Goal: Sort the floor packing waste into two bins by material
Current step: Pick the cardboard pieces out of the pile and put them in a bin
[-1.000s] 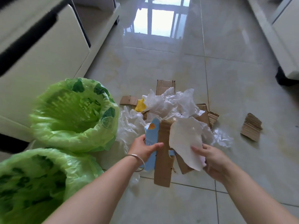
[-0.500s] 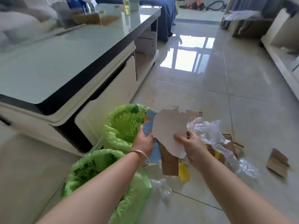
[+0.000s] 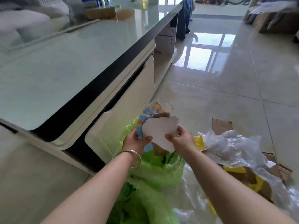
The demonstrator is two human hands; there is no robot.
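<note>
In the head view, the left hand [image 3: 136, 140] and the right hand [image 3: 182, 139] hold a stack of cardboard pieces [image 3: 159, 131] just above the green-lined bin [image 3: 160, 172]. Their fingers are closed on it. Its long axis points up, away from the bin.

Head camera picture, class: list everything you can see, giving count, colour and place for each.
paper and card pieces: a handful, white, blue, brown; held above the bins
bins: two, green liners; beside the table
clear plastic film: crumpled heap; floor, right
cardboard: several pieces, brown; under and behind the film
yellow pieces: a few; among the film
table: one, pale top, cream drawer; left
bracelet: one, silver; left wrist
hands: left hand, right hand; both gripping the pieces
</note>
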